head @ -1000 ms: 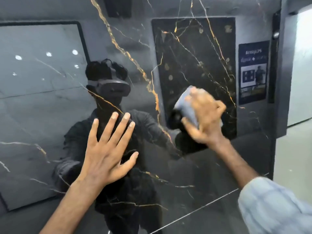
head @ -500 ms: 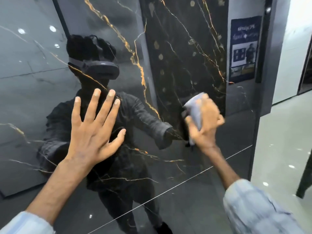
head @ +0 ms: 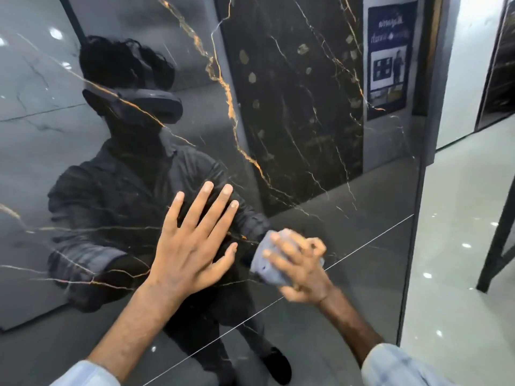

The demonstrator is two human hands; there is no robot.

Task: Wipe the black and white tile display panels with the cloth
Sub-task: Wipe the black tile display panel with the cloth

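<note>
**While the left hand (head: 192, 252) leans flat, the right hand (head: 301, 268) holds the cloth (head: 266, 264) on the black panel (head: 362, 288)**

As the 2 hands meet the glossy black panel side by side, they do different work. The left hand lies open on the surface, with its 5 fingers straight and spread and pointing up. The right hand is curled round the grey-blue cloth and presses this bunched cloth against the panel. The cloth sits just right of the left thumb, near it but apart, and just above a thin pale seam line (head: 370, 242) that crosses the panel on a slant. Gold and white veins run over the panel, and its shine gives back a dark figure with a headset. A blue poster (head: 390, 59) shows at its upper right. Pale blue sleeves (head: 395, 366) cover both forearms low in the view. Right of the panel's edge lies a light, shiny floor (head: 459, 274).
</note>
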